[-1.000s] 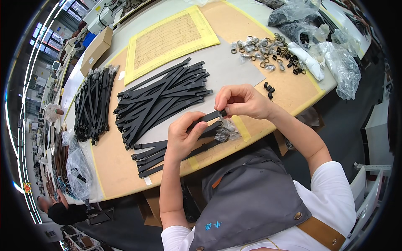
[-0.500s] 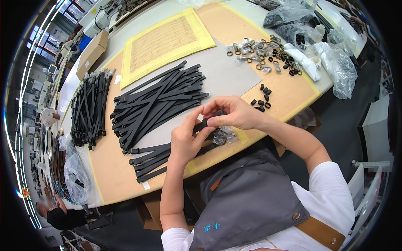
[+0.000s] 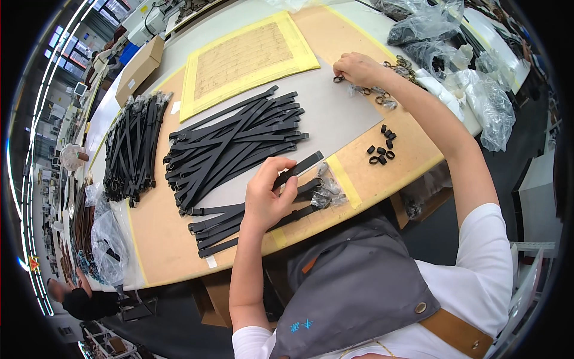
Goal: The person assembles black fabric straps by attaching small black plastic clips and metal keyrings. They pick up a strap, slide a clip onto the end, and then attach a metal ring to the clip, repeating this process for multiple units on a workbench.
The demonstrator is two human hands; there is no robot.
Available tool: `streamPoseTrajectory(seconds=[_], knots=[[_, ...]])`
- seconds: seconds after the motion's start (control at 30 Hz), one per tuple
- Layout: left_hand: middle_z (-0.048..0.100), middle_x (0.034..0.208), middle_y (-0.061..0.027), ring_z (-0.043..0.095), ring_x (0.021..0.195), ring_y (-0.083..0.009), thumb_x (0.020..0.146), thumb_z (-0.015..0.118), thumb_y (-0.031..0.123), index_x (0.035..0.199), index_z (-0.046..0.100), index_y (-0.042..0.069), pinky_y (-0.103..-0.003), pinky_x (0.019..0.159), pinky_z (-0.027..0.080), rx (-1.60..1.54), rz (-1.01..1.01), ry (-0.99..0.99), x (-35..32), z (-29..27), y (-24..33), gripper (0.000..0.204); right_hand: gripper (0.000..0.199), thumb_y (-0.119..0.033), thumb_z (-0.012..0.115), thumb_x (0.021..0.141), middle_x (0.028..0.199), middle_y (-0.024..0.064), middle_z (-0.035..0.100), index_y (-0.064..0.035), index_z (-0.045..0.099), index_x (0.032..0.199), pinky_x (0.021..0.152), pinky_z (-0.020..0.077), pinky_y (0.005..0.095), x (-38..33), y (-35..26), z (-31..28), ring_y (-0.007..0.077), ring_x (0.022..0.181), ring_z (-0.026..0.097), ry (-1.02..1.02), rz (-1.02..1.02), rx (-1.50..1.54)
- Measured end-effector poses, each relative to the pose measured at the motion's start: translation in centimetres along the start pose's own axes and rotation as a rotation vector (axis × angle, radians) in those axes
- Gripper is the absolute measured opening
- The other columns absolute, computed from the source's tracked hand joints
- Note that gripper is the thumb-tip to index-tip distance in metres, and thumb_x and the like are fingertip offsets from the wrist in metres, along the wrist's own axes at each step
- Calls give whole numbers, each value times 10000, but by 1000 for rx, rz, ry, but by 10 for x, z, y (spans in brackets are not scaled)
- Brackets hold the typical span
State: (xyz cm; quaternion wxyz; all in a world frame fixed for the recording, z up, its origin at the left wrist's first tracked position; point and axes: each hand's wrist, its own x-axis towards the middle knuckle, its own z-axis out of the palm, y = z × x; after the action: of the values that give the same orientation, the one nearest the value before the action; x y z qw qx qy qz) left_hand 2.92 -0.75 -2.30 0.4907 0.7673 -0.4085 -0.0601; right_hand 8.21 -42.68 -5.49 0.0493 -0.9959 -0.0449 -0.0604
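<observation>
My left hand (image 3: 267, 196) grips a black strap (image 3: 301, 167) near its end, above a small row of finished straps (image 3: 239, 224) at the table's near edge. My right hand (image 3: 357, 69) reaches far across to a scatter of metal buckles (image 3: 399, 67), its fingers pinching at one ring. A big heap of black straps (image 3: 230, 146) lies in the middle of the table. Small black loops (image 3: 381, 151) sit to the right of the left hand, and a little clear bag (image 3: 327, 192) lies beside the straps.
A second strap bundle (image 3: 131, 146) lies at the left. A yellow-edged paper sheet (image 3: 248, 57) lies at the back, a cardboard box (image 3: 139, 69) beyond it. Clear plastic bags (image 3: 478, 90) crowd the right end. Another person's hand (image 3: 75, 287) shows at lower left.
My right hand has left the strap and swung away to the buckle pile at the far right. My left hand keeps hold of the strap.
</observation>
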Motion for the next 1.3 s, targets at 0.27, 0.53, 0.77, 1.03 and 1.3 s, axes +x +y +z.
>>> streamPoseTrajectory(seconds=[0.27, 0.53, 0.77, 1.03, 1.3], knots=[[698, 887, -49, 600, 736, -84, 860, 715, 0, 1120, 683, -21, -225, 658, 474, -27, -31, 13, 1, 4, -7, 263, 145, -141, 620, 960, 1065, 104, 701, -97, 694, 1076, 947, 506, 430, -27, 2, 5, 299, 1086, 642, 64, 61, 130], [682, 998, -19, 620, 892, -76, 908, 778, 39, 1147, 675, -9, -215, 777, 502, -232, -99, 94, -2, -1, -9, 265, 221, 3, 666, 942, 1018, 29, 693, -17, 611, 1155, 805, 539, 262, -63, -115, -10, 119, 978, 694, 138, 34, 1243], [682, 884, 7, 591, 760, -34, 883, 791, 62, 1099, 687, 14, -193, 673, 465, -291, -42, 140, -2, 0, 7, 244, 173, 38, 666, 938, 1041, 35, 662, -9, 635, 1102, 923, 548, 277, -118, -220, -17, 114, 1001, 681, 296, -80, 1727], [674, 930, 1, 587, 803, -45, 876, 770, 2, 1120, 653, -3, -194, 708, 463, -300, -55, 68, -12, -2, 13, 271, 211, 1, 699, 949, 1127, 62, 667, -26, 629, 1146, 945, 528, 278, -122, -226, -8, 115, 1054, 644, 132, -141, 1838], [670, 829, 25, 528, 684, -7, 798, 773, -31, 1001, 701, 18, -163, 607, 399, -261, -97, 30, -16, -4, 48, 221, 192, -108, 713, 979, 1042, 14, 694, -49, 689, 1161, 860, 524, 255, -130, -224, -1, 83, 930, 637, -259, -73, 2239]])
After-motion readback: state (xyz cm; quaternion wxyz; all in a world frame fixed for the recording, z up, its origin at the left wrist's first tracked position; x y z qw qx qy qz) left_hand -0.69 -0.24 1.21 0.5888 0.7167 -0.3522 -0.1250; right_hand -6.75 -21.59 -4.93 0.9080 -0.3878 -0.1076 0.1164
